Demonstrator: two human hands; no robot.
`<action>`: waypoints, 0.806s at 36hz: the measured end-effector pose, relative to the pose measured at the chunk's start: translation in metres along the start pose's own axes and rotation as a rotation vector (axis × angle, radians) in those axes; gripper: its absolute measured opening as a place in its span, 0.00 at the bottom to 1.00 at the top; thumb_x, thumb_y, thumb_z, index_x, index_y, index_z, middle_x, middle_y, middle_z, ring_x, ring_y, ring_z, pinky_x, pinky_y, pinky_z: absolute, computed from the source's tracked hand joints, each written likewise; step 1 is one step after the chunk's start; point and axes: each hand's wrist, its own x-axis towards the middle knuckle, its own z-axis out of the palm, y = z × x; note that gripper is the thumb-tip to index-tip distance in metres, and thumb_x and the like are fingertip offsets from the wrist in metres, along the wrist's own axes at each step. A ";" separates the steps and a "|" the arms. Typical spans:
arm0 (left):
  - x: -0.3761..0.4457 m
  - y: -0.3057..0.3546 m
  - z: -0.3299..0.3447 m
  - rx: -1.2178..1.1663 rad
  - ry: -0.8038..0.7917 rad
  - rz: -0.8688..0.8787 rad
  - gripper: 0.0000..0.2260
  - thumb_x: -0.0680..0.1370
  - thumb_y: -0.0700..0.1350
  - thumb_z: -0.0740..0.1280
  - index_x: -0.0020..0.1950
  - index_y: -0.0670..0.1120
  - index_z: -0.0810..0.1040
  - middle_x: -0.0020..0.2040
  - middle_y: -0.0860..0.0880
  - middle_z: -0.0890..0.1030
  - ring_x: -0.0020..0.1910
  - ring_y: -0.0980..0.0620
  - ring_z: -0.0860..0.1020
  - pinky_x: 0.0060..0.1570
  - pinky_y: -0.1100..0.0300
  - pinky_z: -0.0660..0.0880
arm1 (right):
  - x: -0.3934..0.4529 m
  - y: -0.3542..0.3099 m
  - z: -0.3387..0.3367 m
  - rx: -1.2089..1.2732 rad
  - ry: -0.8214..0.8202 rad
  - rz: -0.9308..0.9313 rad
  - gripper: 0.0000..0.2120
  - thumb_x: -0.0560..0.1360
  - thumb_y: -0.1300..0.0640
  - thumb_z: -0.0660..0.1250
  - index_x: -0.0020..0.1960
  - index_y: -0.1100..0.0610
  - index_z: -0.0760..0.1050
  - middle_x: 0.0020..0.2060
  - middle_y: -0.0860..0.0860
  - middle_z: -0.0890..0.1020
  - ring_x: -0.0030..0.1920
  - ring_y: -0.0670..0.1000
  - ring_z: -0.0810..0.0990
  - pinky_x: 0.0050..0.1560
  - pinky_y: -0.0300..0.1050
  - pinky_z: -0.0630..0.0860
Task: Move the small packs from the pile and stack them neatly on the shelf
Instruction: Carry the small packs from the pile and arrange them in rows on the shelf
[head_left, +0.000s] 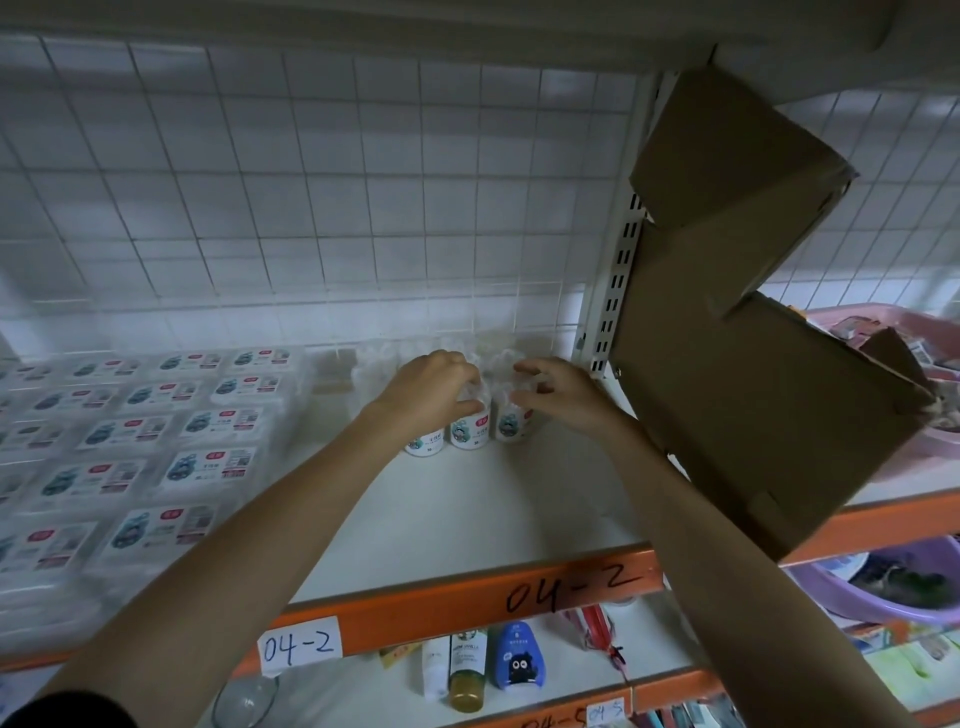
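White small packs (470, 428) upright on shelf (467, 509), left hand (428, 392) gripping one, right hand (558, 397) beside

Person, two arms in view, entering from the lower edge of the frame. Forearms bare to the wrists. Left hand (434, 392) and right hand (558, 395): no gloves, rings, watch or bands visible. Dark sleeve (62, 709), black or near-black, at lower left corner, on the left upper arm; no matching sleeve visible at lower right.
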 end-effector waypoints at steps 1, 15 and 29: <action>0.000 0.000 0.000 0.001 0.000 -0.002 0.18 0.76 0.53 0.65 0.63 0.46 0.75 0.59 0.47 0.76 0.58 0.48 0.73 0.52 0.57 0.69 | 0.000 0.000 0.000 0.003 -0.003 0.003 0.24 0.74 0.58 0.69 0.69 0.59 0.68 0.66 0.54 0.71 0.60 0.51 0.73 0.51 0.38 0.70; 0.000 0.004 0.000 0.018 -0.003 -0.030 0.18 0.76 0.53 0.66 0.63 0.45 0.74 0.58 0.46 0.76 0.58 0.48 0.73 0.53 0.55 0.71 | -0.003 -0.004 -0.002 -0.057 0.014 -0.026 0.23 0.72 0.57 0.71 0.65 0.59 0.72 0.61 0.54 0.74 0.55 0.51 0.76 0.49 0.39 0.71; 0.001 0.004 0.000 0.020 -0.037 -0.068 0.20 0.75 0.53 0.66 0.63 0.44 0.74 0.59 0.45 0.75 0.60 0.46 0.70 0.56 0.53 0.70 | -0.004 -0.003 0.002 -0.088 0.048 -0.049 0.22 0.72 0.55 0.71 0.64 0.59 0.72 0.61 0.55 0.75 0.55 0.50 0.75 0.50 0.41 0.73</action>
